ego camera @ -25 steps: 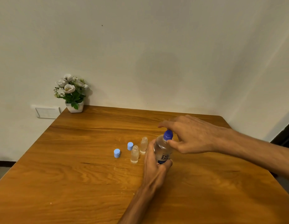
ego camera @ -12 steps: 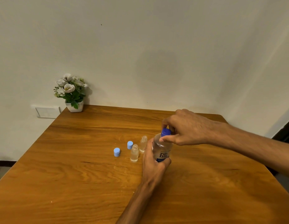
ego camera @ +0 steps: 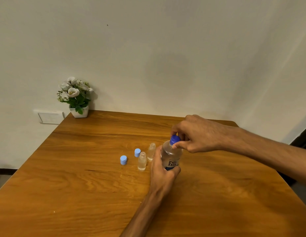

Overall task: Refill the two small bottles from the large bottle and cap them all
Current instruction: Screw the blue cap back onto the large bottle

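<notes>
Left hand [ego camera: 163,170] wraps the body of the large bottle [ego camera: 171,155]; right hand [ego camera: 198,134] pinches its dark blue cap [ego camera: 174,139], fingers curled tighter over the cap than a second earlier. The bottle stands upright on the counter [ego camera: 80,194]. Just left, unmoved: two uncapped small bottles [ego camera: 142,161] [ego camera: 151,151] and two light blue caps [ego camera: 123,159] [ego camera: 137,152].
</notes>
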`<act>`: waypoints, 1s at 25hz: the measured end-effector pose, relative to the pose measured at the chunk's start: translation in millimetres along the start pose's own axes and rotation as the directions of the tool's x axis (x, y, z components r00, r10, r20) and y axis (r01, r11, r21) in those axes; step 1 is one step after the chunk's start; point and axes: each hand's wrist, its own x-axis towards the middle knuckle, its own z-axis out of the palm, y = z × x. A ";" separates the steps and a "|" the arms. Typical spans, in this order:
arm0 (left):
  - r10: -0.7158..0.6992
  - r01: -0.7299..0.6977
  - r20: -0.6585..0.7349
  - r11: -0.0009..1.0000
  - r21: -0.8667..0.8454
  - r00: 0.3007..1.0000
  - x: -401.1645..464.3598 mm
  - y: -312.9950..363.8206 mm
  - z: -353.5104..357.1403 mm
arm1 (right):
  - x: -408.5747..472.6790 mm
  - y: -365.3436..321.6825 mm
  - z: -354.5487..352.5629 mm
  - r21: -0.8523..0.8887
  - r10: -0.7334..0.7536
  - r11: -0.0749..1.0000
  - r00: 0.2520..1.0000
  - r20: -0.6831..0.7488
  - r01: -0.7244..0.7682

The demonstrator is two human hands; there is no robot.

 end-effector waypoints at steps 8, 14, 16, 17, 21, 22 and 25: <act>0.046 -0.045 0.023 0.999 -0.012 0.999 -0.9 18.7 -4.3 | -9.8 -4.3 -7.4 0.060 0.088 0.995 0.989 -0.118 -0.081; 0.117 -0.117 -0.006 0.993 -0.015 0.993 3.9 42.3 -19.0 | -23.2 -20.0 23.7 0.460 0.366 0.856 0.906 -0.214 -0.238; 0.138 -0.138 -0.013 0.990 -0.022 0.990 3.5 49.8 -24.3 | -25.8 -30.7 43.0 0.609 0.408 0.766 0.888 -0.211 -0.207; 0.150 -0.151 -0.015 0.988 -0.023 0.989 3.8 55.2 -27.6 | -25.1 -36.2 48.9 0.661 0.423 0.728 0.878 -0.222 -0.183; 0.246 -0.246 -0.062 0.969 0.010 0.967 12.6 73.3 -51.0 | -3.9 -53.1 32.7 0.744 0.448 0.662 0.842 -0.301 -0.087; 0.261 -0.260 -0.077 0.965 0.025 0.962 16.7 75.7 -59.8 | 5.8 -55.9 23.4 0.751 0.450 0.656 0.834 -0.318 -0.067; 0.275 -0.263 -0.131 0.959 0.102 0.952 29.7 76.7 -91.4 | 49.9 -62.1 0.7 0.771 0.447 0.637 0.824 -0.348 -0.020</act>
